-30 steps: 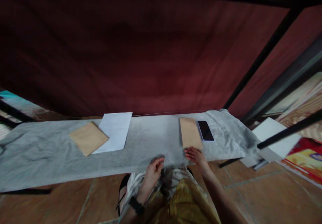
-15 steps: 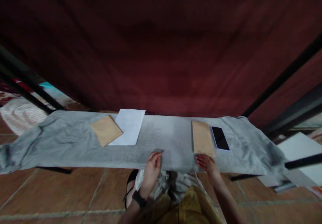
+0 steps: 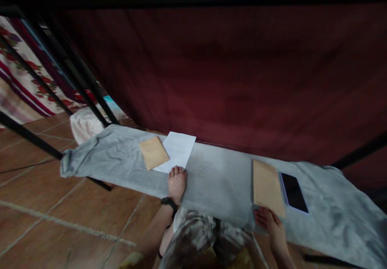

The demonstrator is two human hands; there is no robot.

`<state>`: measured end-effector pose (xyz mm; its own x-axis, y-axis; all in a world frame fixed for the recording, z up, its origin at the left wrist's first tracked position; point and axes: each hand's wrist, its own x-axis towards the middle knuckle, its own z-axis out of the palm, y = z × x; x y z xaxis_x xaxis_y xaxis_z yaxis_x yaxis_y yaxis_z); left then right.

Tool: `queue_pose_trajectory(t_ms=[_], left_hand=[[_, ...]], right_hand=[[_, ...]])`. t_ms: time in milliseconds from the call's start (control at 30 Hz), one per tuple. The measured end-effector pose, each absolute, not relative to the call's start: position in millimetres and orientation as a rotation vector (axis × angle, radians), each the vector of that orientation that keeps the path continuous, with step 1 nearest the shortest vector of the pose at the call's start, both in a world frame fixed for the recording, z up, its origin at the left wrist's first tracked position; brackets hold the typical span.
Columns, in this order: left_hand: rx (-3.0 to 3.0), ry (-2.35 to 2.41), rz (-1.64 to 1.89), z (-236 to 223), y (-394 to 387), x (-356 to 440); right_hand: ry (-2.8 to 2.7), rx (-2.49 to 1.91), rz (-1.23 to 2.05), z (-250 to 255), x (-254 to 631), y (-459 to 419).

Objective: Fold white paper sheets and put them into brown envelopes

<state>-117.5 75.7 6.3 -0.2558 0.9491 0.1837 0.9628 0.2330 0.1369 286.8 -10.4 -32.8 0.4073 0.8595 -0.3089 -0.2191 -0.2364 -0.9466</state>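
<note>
No readable words, logos or numbers from where I'm standing, tbh. The white sheet [image 3: 181, 148], the tan packet [image 3: 154, 153] overlapping it and the long tan piece [image 3: 267, 186] by the phone [image 3: 294, 192] show nothing I can make out. Phone screen's just black, and I can't read the dark wristband [image 3: 169, 201] either.

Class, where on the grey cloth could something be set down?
Middle, between white paper and right brown packet; also wrinkled ends beyond left brown packet and phone. Crowded: left packet overlapping paper, by left hand; right packet, phone, right hand.
</note>
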Motion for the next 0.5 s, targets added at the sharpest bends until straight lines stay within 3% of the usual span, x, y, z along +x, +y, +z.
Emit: queue_pose_trajectory(t_ms=[500], left_hand=[[-1.832, -2.715, -0.724, 25.6, 77.8, -137.7]], right_hand=[[-0.599, -1.485, 1.156, -40.0, 285.7, -12.6]])
